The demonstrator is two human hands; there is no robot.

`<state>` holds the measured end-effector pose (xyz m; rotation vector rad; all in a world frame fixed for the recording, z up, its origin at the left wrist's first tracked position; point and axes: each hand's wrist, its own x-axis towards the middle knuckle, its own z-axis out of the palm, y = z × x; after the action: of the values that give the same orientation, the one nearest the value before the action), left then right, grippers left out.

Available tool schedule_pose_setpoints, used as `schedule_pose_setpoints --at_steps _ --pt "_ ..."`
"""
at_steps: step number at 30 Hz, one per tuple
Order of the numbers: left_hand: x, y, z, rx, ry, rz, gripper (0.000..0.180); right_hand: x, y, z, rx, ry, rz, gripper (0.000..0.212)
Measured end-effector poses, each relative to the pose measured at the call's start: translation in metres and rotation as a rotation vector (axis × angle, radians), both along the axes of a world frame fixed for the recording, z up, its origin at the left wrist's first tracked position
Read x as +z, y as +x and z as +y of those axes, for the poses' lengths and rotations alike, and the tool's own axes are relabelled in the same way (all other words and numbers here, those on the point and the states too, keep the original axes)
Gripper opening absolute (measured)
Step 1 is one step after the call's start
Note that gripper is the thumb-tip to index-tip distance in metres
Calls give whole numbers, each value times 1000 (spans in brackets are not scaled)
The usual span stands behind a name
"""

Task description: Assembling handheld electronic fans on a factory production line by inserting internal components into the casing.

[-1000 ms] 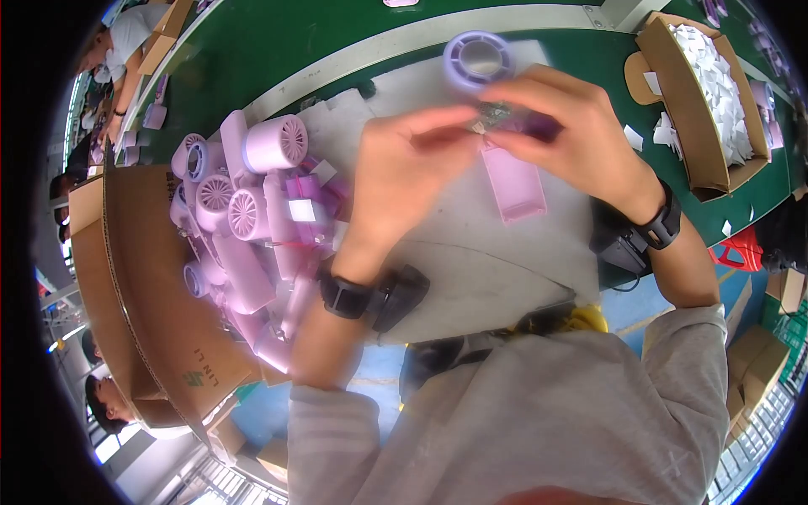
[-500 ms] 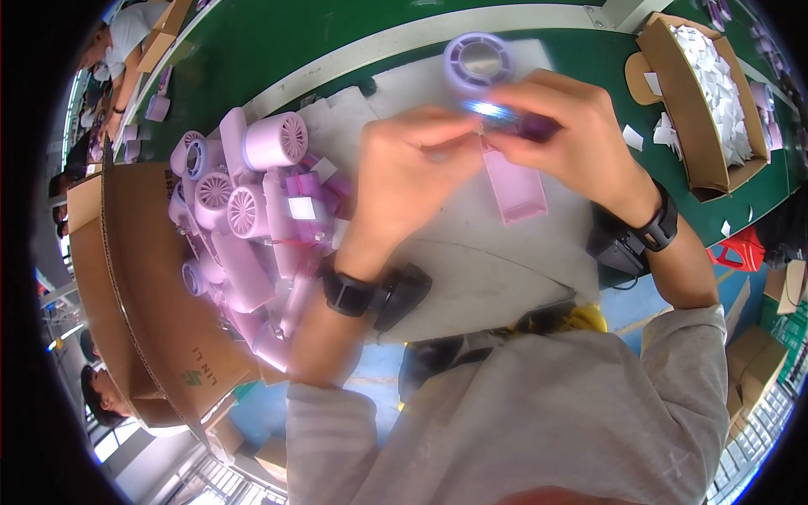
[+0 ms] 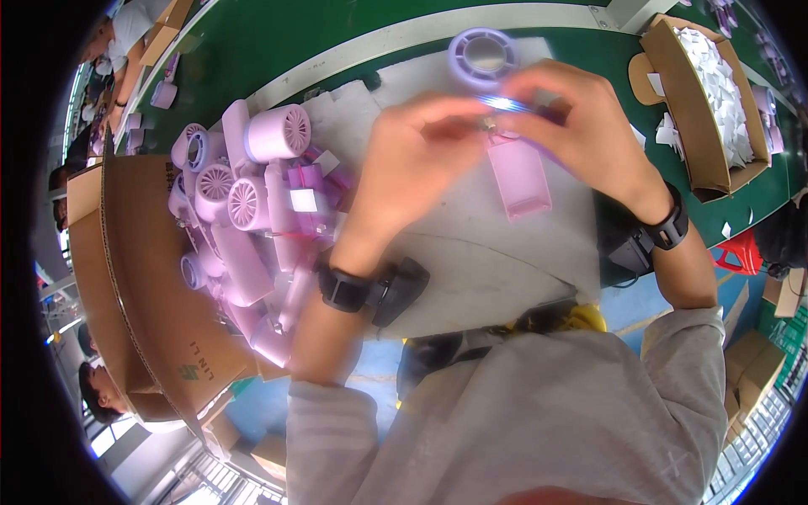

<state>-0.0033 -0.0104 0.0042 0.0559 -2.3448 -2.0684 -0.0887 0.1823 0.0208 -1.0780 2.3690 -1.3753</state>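
A pink handheld-fan housing (image 3: 520,181) lies on the pale mat, its handle shell open like a shallow trough. The round lilac fan head (image 3: 483,59) lies at its far end. My right hand (image 3: 585,135) pinches a small part with a bright bluish-white light (image 3: 503,104) between thumb and fingers, over the joint of head and handle. My left hand (image 3: 412,172) is closed close beside it, fingertips pressed together at the handle's top. Fingers and blur hide what it holds.
Pink fans and handle shells (image 3: 244,206) are heaped to the left, beside an open cardboard box (image 3: 160,286). At the right stands a carton of white paper pieces (image 3: 714,101), with loose scraps around it on the green bench (image 3: 370,34). People work at the far left.
Both hands have shifted slightly while staying together over the housing. The lit part has moved a little to the right and up; the handle has shifted slightly right.
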Motion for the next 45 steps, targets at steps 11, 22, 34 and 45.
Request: schedule_pose_setpoints --at_steps 11,22,34,45 --pt "3 -2 5 -121 5 -31 41 3 0 4 12 63 -22 20" --pt "4 -1 7 -97 110 -19 35 6 4 4 -4 92 67 19" --pt "2 -1 8 -68 92 -23 34 5 6 3 -4 86 134 18" --pt "-5 -3 9 -48 -86 119 30 6 -4 2 -36 157 -60 17"
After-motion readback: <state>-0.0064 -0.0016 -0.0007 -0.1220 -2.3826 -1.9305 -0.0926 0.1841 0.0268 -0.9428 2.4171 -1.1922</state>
